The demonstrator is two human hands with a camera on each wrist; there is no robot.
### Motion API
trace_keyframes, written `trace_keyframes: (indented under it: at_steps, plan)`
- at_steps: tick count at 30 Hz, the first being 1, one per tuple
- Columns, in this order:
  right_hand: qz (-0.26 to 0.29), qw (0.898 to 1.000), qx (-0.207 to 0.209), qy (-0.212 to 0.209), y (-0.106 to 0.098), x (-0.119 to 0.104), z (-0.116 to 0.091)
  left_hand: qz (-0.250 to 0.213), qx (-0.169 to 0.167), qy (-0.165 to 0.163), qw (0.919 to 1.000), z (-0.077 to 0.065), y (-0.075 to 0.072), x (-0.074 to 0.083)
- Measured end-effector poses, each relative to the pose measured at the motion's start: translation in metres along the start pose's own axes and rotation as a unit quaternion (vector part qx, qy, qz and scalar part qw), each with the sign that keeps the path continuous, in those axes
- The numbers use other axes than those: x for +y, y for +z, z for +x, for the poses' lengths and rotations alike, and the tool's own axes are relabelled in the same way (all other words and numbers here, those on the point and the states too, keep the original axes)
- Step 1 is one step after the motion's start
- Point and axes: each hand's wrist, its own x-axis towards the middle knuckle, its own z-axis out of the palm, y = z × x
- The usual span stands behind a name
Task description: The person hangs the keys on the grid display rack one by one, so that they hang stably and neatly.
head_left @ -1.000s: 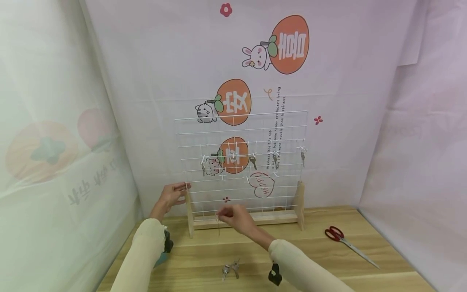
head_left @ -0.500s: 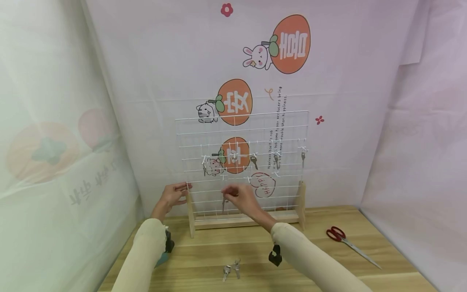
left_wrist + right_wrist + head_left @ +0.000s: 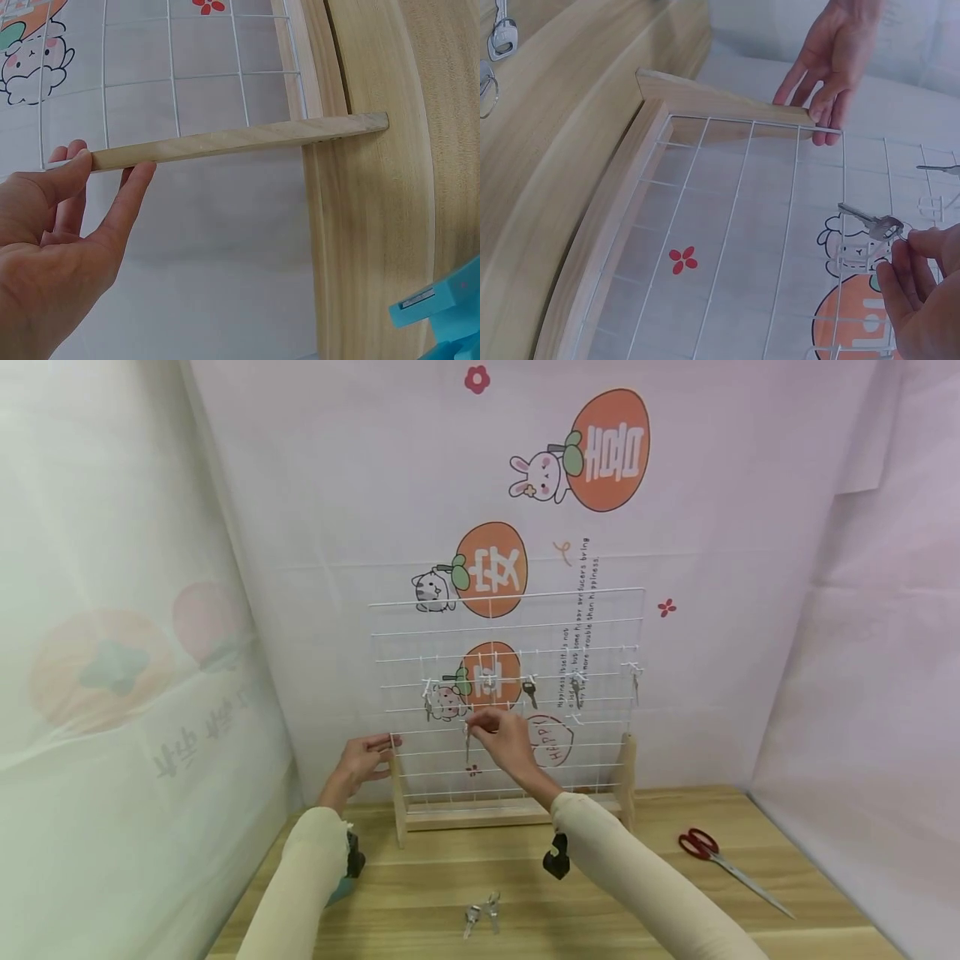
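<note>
A white wire grid rack stands on the table in a wooden frame. My left hand pinches the top end of its left wooden side post between thumb and fingers. In front of the grid, my right hand holds a silver key by its small ring, with the blade pointing away from the fingertips. The hand is close to a white hook on the grid, low and left of centre. Other keys hang from hooks in the row above, among them a dark key and a key at the far right.
Two loose keys with rings lie on the table near the front. Red-handled scissors lie at the right. A blue object shows by the left forearm. Printed cloth hangs behind and at both sides.
My right hand has risen with the key from near the wooden base to hook height on the grid. The left hand keeps its grip on the side post.
</note>
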Motion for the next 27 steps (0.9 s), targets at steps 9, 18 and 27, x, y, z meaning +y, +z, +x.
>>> trace_keyframes:
  at_steps: [9, 18, 27]
  plan:
    - [-0.007, 1.0, 0.003, 0.0, 0.002, 0.003, 0.003, 0.003, 0.006, 0.002, 1.0, 0.001, 0.001, 0.0]
    - [0.002, 1.0, -0.019, -0.013, -0.008, 0.003, -0.006, 0.005, 0.0, 0.006, 1.0, 0.0, 0.0, 0.001]
    - [0.0, 0.997, -0.071, -0.005, -0.021, 0.001, -0.027, 0.003, 0.002, 0.006, 1.0, 0.002, 0.0, -0.002]
